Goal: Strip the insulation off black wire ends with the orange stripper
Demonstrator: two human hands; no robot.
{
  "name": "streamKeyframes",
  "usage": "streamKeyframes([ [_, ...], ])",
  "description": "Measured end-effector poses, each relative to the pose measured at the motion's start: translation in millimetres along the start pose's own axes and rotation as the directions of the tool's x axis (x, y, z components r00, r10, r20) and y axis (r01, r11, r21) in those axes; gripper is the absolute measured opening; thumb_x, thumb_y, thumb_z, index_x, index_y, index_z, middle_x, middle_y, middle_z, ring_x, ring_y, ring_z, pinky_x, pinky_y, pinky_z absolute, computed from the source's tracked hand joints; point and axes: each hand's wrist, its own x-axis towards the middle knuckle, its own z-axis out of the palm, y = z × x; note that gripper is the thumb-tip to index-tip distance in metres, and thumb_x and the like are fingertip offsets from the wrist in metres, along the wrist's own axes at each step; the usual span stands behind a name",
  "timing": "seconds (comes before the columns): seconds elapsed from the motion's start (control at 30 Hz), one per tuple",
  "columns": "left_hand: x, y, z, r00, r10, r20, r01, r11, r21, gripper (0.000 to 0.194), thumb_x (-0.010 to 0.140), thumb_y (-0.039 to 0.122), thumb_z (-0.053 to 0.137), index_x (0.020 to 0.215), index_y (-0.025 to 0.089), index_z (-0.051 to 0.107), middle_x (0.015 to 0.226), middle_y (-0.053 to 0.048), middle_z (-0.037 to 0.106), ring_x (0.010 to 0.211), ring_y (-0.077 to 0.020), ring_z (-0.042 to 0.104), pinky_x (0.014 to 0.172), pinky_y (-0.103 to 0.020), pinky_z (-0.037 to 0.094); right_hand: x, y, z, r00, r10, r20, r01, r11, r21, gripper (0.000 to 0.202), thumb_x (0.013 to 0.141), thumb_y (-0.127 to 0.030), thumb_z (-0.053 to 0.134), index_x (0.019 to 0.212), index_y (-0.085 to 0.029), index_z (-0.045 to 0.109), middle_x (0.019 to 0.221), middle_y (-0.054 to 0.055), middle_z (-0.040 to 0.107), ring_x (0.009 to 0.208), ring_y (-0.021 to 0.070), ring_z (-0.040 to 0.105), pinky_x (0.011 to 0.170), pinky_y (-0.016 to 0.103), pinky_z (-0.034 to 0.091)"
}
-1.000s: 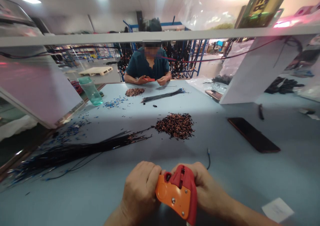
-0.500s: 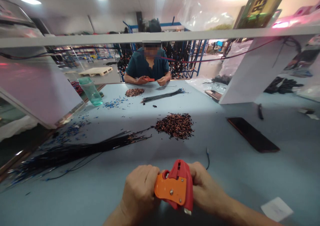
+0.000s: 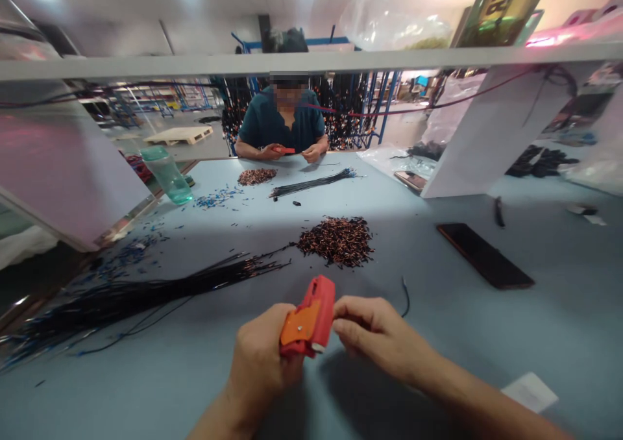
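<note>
My left hand [image 3: 260, 349] is wrapped round a red and orange wire stripper [image 3: 311, 320], whose head points up and away from me. Close against the stripper's right side, my right hand [image 3: 377, 326] has thumb and fingertips pinched together. Whatever is between those fingers is too small or hidden to make out. Beyond the tool lies a pile of short dark and copper-coloured wire bits [image 3: 335, 241]. A bundle of black wires [image 3: 160, 291] stretches across the left side of the table, and one short dark wire piece [image 3: 405, 297] lies just past my right hand.
A dark phone [image 3: 484, 255] lies at right, with a white paper [image 3: 530, 391] nearer me. Blue scraps [image 3: 131, 252] litter the left. A green bottle [image 3: 168, 174] stands farther back. Opposite sits a co-worker [image 3: 282, 122] holding a red tool. A white shelf [image 3: 311, 63] spans the table.
The stripper in my left hand has shifted left and away from me and turned. My right hand has come off the tool's side and now pinches beside it. The view has shifted slightly.
</note>
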Motion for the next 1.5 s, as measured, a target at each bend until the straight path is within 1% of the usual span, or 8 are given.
streamKeyframes([
  [0.13, 3, 0, -7.2, 0.932, -0.343, 0.117, 0.362, 0.888, -0.284, 0.009, 0.086, 0.028, 0.060, 0.085, 0.019, 0.061, 0.065, 0.001, 0.061, 0.054, -0.0121, 0.055, 0.054, -0.022, 0.043, 7, 5, -16, 0.994, 0.055, -0.091, -0.063, 0.994, -0.085, 0.018, 0.084, -0.032, 0.055, 0.088, -0.016, 0.063, 0.059, -0.003, 0.052, 0.050, 0.0104, 0.042, 0.049, 0.022, 0.035],
  [0.27, 11, 9, -15.5, 0.780, -0.535, 0.324, 0.598, 0.487, -0.637, 0.018, 0.085, 0.035, 0.063, 0.080, 0.018, 0.063, 0.070, -0.003, 0.063, 0.065, -0.0173, 0.060, 0.063, -0.027, 0.050, 10, 10, -25, 0.989, -0.040, -0.141, 0.016, 0.986, -0.164, 0.020, 0.085, -0.030, 0.053, 0.092, -0.016, 0.066, 0.064, -0.002, 0.053, 0.053, 0.0115, 0.045, 0.052, 0.024, 0.039],
  [0.47, 24, 7, -23.4, 0.588, -0.606, 0.536, 0.628, -0.075, -0.774, 0.012, 0.078, 0.026, 0.067, 0.084, 0.018, 0.062, 0.069, -0.003, 0.062, 0.067, -0.0205, 0.061, 0.063, -0.034, 0.054, 14, 21, -26, 0.941, -0.318, -0.116, 0.229, 0.849, -0.476, 0.023, 0.090, -0.018, 0.049, 0.093, -0.016, 0.072, 0.082, 0.006, 0.060, 0.074, 0.0162, 0.057, 0.068, 0.028, 0.045],
  [0.63, 26, -2, -21.6, 0.439, -0.597, 0.671, 0.592, -0.370, -0.716, 0.009, 0.073, 0.021, 0.067, 0.075, 0.013, 0.065, 0.063, -0.003, 0.060, 0.060, -0.0177, 0.061, 0.066, -0.032, 0.053, 15, 32, -19, 0.944, -0.331, 0.020, 0.277, 0.756, -0.593, 0.026, 0.091, -0.009, 0.046, 0.097, -0.015, 0.071, 0.085, 0.006, 0.060, 0.072, 0.0150, 0.059, 0.067, 0.026, 0.046],
  [0.9, 24, -5, -19.6, 0.400, -0.575, 0.714, 0.578, -0.446, -0.683, 0.008, 0.072, 0.019, 0.067, 0.076, 0.011, 0.067, 0.063, -0.005, 0.062, 0.059, -0.0189, 0.062, 0.067, -0.034, 0.053, 15, 38, -15, 0.930, -0.368, 0.023, 0.248, 0.580, -0.776, 0.011, 0.087, -0.011, 0.055, 0.081, -0.017, 0.063, 0.077, 0.002, 0.057, 0.060, 0.0132, 0.052, 0.058, 0.024, 0.041],
  [1.17, 22, 3, -15.1, 0.407, -0.580, 0.705, 0.646, -0.363, -0.671, 0.013, 0.068, 0.021, 0.072, 0.077, 0.014, 0.066, 0.067, -0.005, 0.067, 0.063, -0.0211, 0.064, 0.069, -0.034, 0.053, 7, 22, -9, 0.785, -0.617, -0.050, 0.440, 0.613, -0.656, 0.015, 0.093, -0.017, 0.051, 0.080, -0.018, 0.058, 0.070, 0.000, 0.053, 0.058, 0.0112, 0.049, 0.055, 0.021, 0.040],
  [1.33, 16, 6, -11.5, 0.414, -0.569, 0.710, 0.657, -0.353, -0.666, 0.012, 0.070, 0.020, 0.071, 0.080, 0.015, 0.066, 0.089, -0.009, 0.074, 0.064, -0.0206, 0.066, 0.070, -0.035, 0.053, 6, 25, 0, 0.788, -0.616, -0.019, 0.483, 0.637, -0.601, 0.014, 0.092, -0.017, 0.053, 0.080, -0.018, 0.060, 0.071, 0.000, 0.053, 0.058, 0.0109, 0.048, 0.054, 0.020, 0.039],
  [1.5, 15, 7, -8.6, 0.433, -0.485, 0.760, 0.638, -0.431, -0.638, 0.014, 0.066, 0.020, 0.073, 0.077, 0.014, 0.067, 0.080, -0.010, 0.074, 0.064, -0.0206, 0.066, 0.070, -0.034, 0.054, 8, 34, 6, 0.804, -0.595, -0.010, 0.477, 0.653, -0.588, 0.015, 0.092, -0.018, 0.053, 0.079, -0.017, 0.061, 0.071, 0.001, 0.054, 0.059, 0.0117, 0.049, 0.055, 0.021, 0.040],
])
